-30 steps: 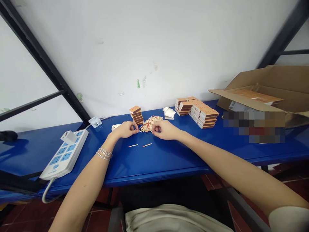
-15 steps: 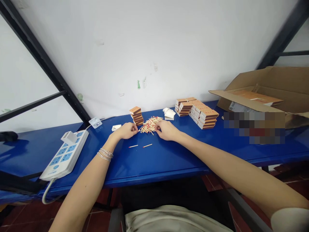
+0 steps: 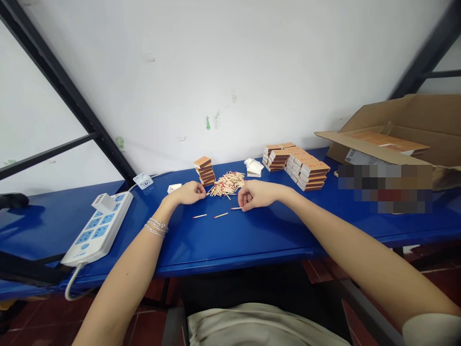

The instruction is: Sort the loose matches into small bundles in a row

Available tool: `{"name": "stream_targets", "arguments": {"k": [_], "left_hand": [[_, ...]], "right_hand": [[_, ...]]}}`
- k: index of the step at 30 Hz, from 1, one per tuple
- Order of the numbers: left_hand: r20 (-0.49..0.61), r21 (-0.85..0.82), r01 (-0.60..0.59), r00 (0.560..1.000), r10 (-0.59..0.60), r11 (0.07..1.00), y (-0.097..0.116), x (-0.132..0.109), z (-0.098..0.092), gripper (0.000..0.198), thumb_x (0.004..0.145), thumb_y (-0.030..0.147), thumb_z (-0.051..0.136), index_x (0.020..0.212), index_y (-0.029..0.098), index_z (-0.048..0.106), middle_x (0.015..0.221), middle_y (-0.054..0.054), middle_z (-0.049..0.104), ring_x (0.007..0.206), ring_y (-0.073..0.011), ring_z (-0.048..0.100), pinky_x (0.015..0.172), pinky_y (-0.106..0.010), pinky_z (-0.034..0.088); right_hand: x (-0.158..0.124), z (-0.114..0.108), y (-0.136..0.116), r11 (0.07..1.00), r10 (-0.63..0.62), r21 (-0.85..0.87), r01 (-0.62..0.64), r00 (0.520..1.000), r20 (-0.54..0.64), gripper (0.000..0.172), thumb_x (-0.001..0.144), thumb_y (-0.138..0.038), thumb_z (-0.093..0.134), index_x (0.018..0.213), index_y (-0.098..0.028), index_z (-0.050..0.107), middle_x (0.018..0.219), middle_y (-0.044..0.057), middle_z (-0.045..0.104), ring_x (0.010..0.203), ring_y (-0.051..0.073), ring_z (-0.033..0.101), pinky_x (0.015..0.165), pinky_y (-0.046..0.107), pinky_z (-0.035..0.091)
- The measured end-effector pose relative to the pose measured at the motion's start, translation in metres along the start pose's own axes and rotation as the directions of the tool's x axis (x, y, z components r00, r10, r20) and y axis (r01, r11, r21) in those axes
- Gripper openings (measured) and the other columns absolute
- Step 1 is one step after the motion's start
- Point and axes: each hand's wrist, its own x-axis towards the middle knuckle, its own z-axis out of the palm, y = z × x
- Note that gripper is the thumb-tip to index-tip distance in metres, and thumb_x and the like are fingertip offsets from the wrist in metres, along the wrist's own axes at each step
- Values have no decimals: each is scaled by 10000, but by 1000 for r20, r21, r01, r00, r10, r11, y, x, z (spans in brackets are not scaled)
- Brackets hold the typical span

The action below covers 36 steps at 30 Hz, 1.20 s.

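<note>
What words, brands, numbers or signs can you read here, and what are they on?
None reads clearly.
Matchboxes: printing on tops, too small.
White label on the cardboard box: too small.
Power strip: faint marking, too small.

Arms (image 3: 124,274) forward, left fingers (image 3: 200,190) and right fingers (image 3: 242,196) curled

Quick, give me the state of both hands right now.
Left hand: curled at the edge of the match pile; whether it grips anything cannot be told.
Right hand: closed, holding a single red-tipped match.
</note>
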Motion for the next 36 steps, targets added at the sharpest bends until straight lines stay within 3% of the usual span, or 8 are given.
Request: {"name": "stream_targets", "arguments": {"k": [7,13,18,23,26,30,36], "left_hand": [[2,92,47,999,-47,995,10,-12,-10,251,690,296,540,826,140,681,779,-68,713,672,-182,611,622,-279,437],[-62,184,48,997,-38,982,27,-27,-22,241,738,314,527,837,139,661,772,-66,696,669,-179,588,617,-280,430],[41,141,-31,999,25,990,32,-26,-15,254,761,308,516,873,137,665,763,-58,693,668,-170,592,605,-267,421],[77,128,-62,996,52,990,29,-22,-9,267,769,310,510,879,132,676,762,-54,688,657,-163,579,617,-272,418],[85,47,-99,992,95,994,33,-23,-7,275,778,346,525,887,137,667,747,-41,670,641,-157,552,601,-273,410],[107,-59,-142,983,148,988,47,-27,-4,244,801,380,545,849,158,635,721,-18,627,628,-140,511,596,-265,401],[105,-192,-188,972,211,963,61,-27,6,225,834,393,559,813,171,585,654,16,533,586,-119,450,567,-258,363]], "right_hand": [[2,4,-3,999,-23,-24,23,1000,3,209,663,-303,725,813,-157,736,690,24,703,639,139,626,587,229,458],[6,7,-3,998,-54,24,57,993,-109,197,707,-317,691,808,-153,733,738,38,717,663,132,629,622,227,473],[8,12,-2,994,-112,-2,112,993,-42,201,714,-336,688,768,-150,740,677,28,695,593,116,584,572,222,448],[4,8,-4,996,-87,3,87,996,6,193,699,-335,708,749,-150,736,643,21,677,571,111,569,555,219,434],[6,7,-3,995,-88,28,92,988,-123,237,706,-375,712,760,-144,717,643,19,662,583,111,570,580,224,442],[14,16,-2,984,-118,79,157,924,-364,294,718,-370,706,889,-131,689,713,26,662,599,105,560,597,232,457],[22,32,-11,968,-75,182,173,891,-448,278,723,-375,697,862,-134,697,685,16,649,568,91,532,552,220,428]]}}
